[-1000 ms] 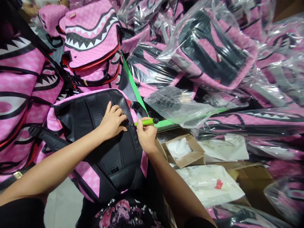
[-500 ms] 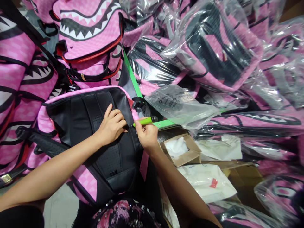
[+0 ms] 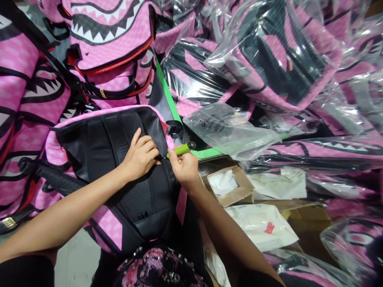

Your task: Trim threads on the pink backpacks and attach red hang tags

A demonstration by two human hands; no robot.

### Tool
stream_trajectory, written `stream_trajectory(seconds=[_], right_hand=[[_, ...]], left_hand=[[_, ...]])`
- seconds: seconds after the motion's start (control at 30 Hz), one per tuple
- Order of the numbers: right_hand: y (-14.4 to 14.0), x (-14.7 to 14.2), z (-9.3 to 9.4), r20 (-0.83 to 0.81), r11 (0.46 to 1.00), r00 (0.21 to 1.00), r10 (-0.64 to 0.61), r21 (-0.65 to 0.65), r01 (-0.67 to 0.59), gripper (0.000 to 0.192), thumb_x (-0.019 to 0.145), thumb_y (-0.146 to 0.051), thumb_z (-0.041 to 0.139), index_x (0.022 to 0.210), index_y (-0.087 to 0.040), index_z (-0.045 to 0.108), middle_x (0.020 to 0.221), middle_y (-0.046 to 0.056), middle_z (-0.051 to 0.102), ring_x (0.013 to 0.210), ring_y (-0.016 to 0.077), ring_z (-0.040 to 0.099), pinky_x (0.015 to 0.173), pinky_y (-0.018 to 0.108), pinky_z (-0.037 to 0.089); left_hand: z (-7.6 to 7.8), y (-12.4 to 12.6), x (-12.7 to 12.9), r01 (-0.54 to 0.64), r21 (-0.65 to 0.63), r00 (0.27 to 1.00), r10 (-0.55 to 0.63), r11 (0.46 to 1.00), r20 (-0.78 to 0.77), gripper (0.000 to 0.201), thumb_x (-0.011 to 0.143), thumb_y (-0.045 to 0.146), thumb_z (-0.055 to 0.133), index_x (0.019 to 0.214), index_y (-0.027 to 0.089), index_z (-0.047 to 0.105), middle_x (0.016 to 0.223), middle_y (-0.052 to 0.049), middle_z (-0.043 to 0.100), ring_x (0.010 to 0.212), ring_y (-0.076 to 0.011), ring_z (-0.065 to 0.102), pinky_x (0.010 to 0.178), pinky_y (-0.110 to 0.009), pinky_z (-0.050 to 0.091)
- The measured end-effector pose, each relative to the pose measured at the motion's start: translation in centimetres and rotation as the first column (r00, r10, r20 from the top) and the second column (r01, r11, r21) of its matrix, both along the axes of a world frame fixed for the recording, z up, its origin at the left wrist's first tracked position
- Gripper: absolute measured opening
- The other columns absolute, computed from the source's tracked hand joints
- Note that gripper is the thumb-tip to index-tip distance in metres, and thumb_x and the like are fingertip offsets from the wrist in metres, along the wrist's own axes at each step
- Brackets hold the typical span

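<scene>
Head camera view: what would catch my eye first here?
Pink backpacks printed with shark teeth are piled at the upper left, and more lie in clear plastic bags on the right. In the middle, the left hand presses a backpack's black back panel while the right hand holds a green-handled tool.

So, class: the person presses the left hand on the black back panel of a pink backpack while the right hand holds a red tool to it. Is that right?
Not quite: the tool is green with a black end, not red, as the head view shows. The rest stands: the left hand presses on the backpack's black back panel and the right hand holds the tool to it.
</scene>
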State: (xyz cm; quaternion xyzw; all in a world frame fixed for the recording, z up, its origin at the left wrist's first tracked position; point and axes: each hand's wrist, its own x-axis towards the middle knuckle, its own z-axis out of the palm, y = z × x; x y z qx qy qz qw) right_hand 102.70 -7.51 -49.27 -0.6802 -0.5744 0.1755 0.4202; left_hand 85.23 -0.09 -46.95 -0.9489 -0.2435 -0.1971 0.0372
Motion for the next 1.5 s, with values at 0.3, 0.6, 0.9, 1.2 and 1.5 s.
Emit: stream_trajectory(seconds=[0.3, 0.6, 0.9, 1.2, 1.5], right_hand=[[0.0, 0.2, 0.3, -0.064, 0.999, 0.997, 0.030, -0.015, -0.031, 0.046, 0.097, -0.052, 0.044, 0.074, -0.017, 0.064, 0.056, 0.004, 0.060, 0.044, 0.0133, 0.053, 0.048, 0.026, 0.034], [-0.9, 0.6, 0.3, -0.172, 1.000, 0.985, -0.011, -0.005, 0.010, 0.038, 0.094, -0.050, 0.053, 0.078, -0.017, 0.063, 0.055, 0.002, 0.061, 0.047, 0.0143, 0.058, 0.049, 0.025, 0.043], [-5.1, -1.1, 6.4, -0.058, 0.877, 0.980, 0.189, 0.459, -0.142, 0.029, 0.098, -0.029, 0.053, 0.127, -0.027, 0.057, 0.121, 0.008, 0.068, 0.116, 0.0232, 0.063, 0.102, 0.044, 0.052], [-5.6, -1.3, 8.0, 0.272, 0.691, 0.877, 0.397, 0.541, -0.480, 0.026, 0.092, -0.023, 0.057, 0.118, -0.026, 0.062, 0.095, 0.005, 0.071, 0.090, 0.0213, 0.066, 0.082, 0.039, 0.056], [-3.3, -4.8, 1.5, 0.272, 0.688, 0.859, 0.433, 0.516, -0.510, 0.026, 0.089, -0.018, 0.059, 0.114, -0.023, 0.064, 0.097, 0.007, 0.071, 0.094, 0.0214, 0.066, 0.080, 0.037, 0.054]], left_hand=[[-0.2, 0.1, 0.1, -0.001, 0.001, 1.000, 0.001, 1.000, -0.025, 0.017, 0.088, 0.035, 0.062, 0.084, 0.020, 0.066, 0.089, -0.004, 0.065, 0.105, -0.0248, 0.055, 0.117, -0.063, 0.030], [3.1, 2.3, 0.8, 0.044, -0.044, 0.954, -0.055, 0.998, -0.296, 0.027, 0.080, 0.044, 0.072, 0.088, 0.019, 0.069, 0.088, -0.007, 0.070, 0.100, -0.0274, 0.059, 0.107, -0.055, 0.036], [14.4, -2.0, 1.9, -0.047, -0.100, 0.871, -0.008, 0.994, -0.492, 0.035, 0.078, 0.053, 0.070, 0.073, 0.018, 0.068, 0.072, -0.004, 0.070, 0.073, -0.0219, 0.067, 0.069, -0.034, 0.041], [15.4, -9.2, -3.0, -0.304, -0.181, 0.876, 0.201, 0.935, -0.438, 0.040, 0.083, 0.059, 0.065, 0.090, 0.019, 0.069, 0.081, -0.005, 0.074, 0.074, -0.0232, 0.069, 0.059, -0.031, 0.038], [11.8, -6.3, -9.7, -0.408, -0.105, 0.871, 0.352, 0.907, -0.342, 0.019, 0.093, 0.033, 0.058, 0.102, 0.019, 0.066, 0.106, -0.008, 0.071, 0.095, -0.0237, 0.066, 0.082, -0.038, 0.045]])
